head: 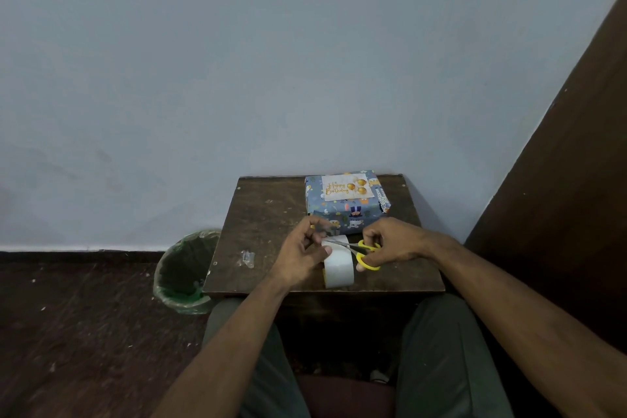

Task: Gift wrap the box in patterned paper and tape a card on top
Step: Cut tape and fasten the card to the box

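Tape strip (clear, thin) (326,231) pinched in our left hand (303,256) above the white tape roll (337,265); right hand (390,241) grips yellow-handled scissors (364,253) at it. Blue patterned wrapped box (346,202) sits at the far edge of the dark wooden table (264,234), white birthday card (346,187) on top. We judge the strip limp and sticky; hold by its end.

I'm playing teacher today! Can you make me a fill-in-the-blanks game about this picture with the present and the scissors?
1. The right hand holds scissors with ____ handles.
2. The card on the wrapped box says Happy ____.
3. The tape roll stands on the ____.
4. The bin stands to the ____ of it.

Missing words: yellow; Birthday; table; left
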